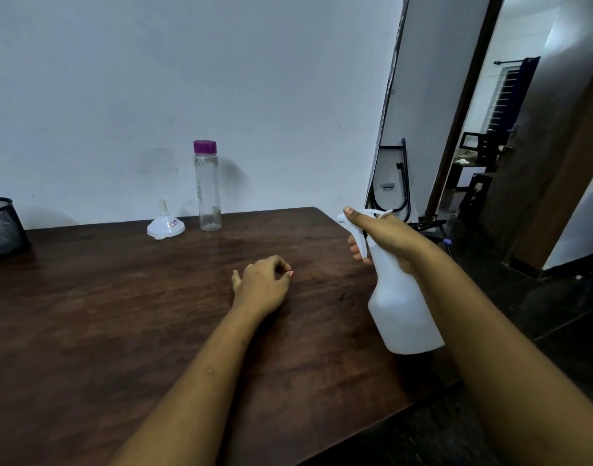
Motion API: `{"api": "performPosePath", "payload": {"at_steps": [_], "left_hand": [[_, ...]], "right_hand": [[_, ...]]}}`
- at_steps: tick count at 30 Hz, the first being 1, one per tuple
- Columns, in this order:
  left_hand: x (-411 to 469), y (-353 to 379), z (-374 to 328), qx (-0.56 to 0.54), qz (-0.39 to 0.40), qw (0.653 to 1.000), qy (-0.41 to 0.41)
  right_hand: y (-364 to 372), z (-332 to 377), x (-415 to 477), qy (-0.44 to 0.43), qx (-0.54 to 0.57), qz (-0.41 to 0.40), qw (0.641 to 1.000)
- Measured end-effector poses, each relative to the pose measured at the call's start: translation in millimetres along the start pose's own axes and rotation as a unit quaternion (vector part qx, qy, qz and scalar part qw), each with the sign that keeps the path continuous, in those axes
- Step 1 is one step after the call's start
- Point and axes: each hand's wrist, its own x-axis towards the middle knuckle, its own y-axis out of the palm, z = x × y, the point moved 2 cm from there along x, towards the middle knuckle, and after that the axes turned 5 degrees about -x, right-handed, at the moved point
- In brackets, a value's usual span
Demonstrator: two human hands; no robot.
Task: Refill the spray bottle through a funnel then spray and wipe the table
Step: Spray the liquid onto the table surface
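Nearest, over the right edge of the dark wooden counter (120, 314), the right hand (382, 237) holds a white translucent plastic spray bottle (402, 314) clear of the surface. Its fingers (355, 250) are curled round the neck and trigger, with the thumb laid along the top of the spray head. The spray bottle's long axis is tilted, base towards the person and head up and away, and the nozzle faces left across the counter's middle.

Further in, the left hand (259, 284) rests on the middle of the counter, its fingers loosely curled and holding nothing. It lies to the left of the nozzle and roughly in the line of any spray.

At the far edge a small white plastic funnel (165, 225) stands upside down, spout up. Just beside it on the right is a tall clear plastic bottle (207, 193) with a purple cap (204, 147), upright and closed. I judge the refill done and spraying to be the step in hand. No cloth shows, so the wipe has nothing ready.

A black mesh basket (0, 227) sits at the far left corner, well apart
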Motion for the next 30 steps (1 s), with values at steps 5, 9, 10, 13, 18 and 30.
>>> {"api": "performPosePath", "payload": {"at_steps": [5, 9, 10, 13, 18, 30], "left_hand": [[-1.2, -1.2, -1.6, -0.002, -0.005, 1.000, 0.009], [-0.8, 0.2, -0.1, -0.002, -0.008, 1.000, 0.013], [-0.9, 0.7, 0.0, -0.002, -0.005, 1.000, 0.012], [-2.0, 2.3, -0.2, -0.003, -0.002, 1.000, 0.016], [-1.3, 2.2, -1.7, 0.003, -0.006, 1.000, 0.024], [-3.6, 0.6, -2.4, 0.015, -0.011, 0.999, 0.035]], "right_hand": [[7.5, 1.2, 3.1, -0.030, 0.005, -0.012, 0.999], [7.3, 2.0, 3.9, -0.050, 0.014, -0.037, 0.998], [6.4, 1.9, 2.6, -0.046, 0.009, -0.032, 0.998], [8.2, 0.1, -0.8, -0.004, -0.010, 0.013, 1.000], [16.9, 3.7, -0.9, -0.024, -0.017, 0.006, 1.000], [18.8, 3.3, -5.4, -0.005, -0.013, 0.016, 1.000]]}}
